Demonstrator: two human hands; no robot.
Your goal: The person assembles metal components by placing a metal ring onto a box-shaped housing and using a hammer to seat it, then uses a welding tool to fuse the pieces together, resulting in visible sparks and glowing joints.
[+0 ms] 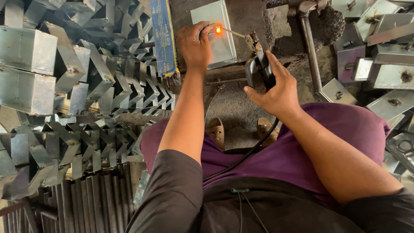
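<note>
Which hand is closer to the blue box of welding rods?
Left. The left hand rests on the metal plate right beside the blue box; the right hand grips the electrode holder farther away.

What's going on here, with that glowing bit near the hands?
A seated person is welding. The right hand grips a black electrode holder whose rod glows orange at its tip, against a flat grey metal box. The left hand rests on that box beside the glow. Bent metal brackets are heaped at the left, more boxes at the right.
</note>
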